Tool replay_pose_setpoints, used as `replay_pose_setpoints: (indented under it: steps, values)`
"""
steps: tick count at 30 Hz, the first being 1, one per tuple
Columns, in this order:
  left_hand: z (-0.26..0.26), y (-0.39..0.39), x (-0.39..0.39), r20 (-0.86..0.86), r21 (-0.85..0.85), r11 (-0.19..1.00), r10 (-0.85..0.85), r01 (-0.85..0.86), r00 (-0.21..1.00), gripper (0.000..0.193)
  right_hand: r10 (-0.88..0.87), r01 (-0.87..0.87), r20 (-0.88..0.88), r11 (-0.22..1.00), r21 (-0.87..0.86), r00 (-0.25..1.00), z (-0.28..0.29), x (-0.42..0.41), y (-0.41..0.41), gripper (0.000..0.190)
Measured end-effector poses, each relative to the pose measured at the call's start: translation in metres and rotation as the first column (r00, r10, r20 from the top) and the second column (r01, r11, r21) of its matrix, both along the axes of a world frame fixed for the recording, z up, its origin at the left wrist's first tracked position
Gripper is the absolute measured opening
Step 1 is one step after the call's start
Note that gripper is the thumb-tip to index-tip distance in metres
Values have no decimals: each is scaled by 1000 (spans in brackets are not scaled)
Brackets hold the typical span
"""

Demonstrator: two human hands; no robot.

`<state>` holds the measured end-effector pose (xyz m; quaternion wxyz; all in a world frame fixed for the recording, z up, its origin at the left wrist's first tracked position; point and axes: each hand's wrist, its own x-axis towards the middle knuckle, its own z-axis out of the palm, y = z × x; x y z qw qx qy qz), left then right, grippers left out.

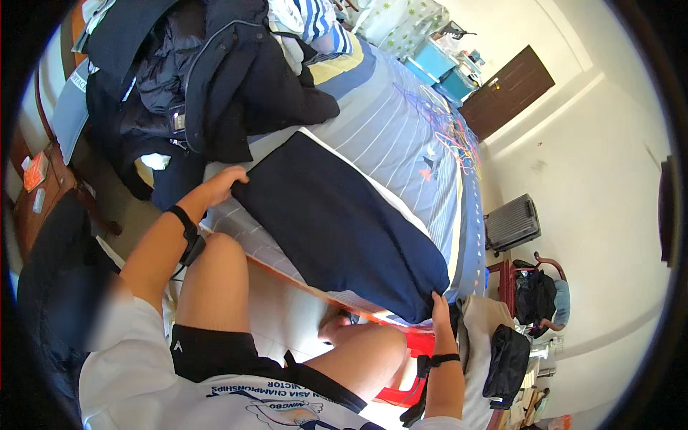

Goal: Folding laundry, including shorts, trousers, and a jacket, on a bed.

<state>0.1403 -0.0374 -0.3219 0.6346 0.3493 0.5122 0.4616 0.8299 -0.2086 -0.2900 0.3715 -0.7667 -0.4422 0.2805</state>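
Observation:
A dark navy folded garment [344, 226] with a white strip along its far side lies stretched out on the bed [398, 145]. Its kind is not clear from this side. My left hand [223, 185] pinches its left end at the near corner, thumb on top. At the opposite end my right hand [441, 312] grips the bunched right corner by the bed's near edge. The cloth between them looks mostly flat, with creases toward the right.
Dark jackets [231, 86] are heaped beyond my left hand. Tangled coloured cords [454, 134] lie on the bed's far right. Beside my right arm are beige cloth [478, 328] and a folded black garment [507, 360]. A red plastic stool [416, 349] stands below; a grey suitcase [513, 223] is by the wall.

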Motion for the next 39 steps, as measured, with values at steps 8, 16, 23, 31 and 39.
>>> replay_pose_setpoints:
  steps: [8,16,23,31,39]
  values:
    - [76,23,32,-734,-85,964,-232,252,639,63,16,-14,7,982,-188,1000,43,-22,37,73]
    - [90,103,77,-848,-95,956,-224,277,481,87,-81,-43,-688,986,-161,721,72,-17,83,67]
    - [47,158,86,-813,11,974,-122,225,569,69,-280,141,-544,949,-284,791,62,7,109,54]
    - [50,163,92,-925,363,853,280,375,258,34,-64,62,-38,997,-45,997,40,27,115,57]
    - [53,177,116,-905,376,859,261,346,336,23,-171,83,414,971,223,894,22,45,128,44]
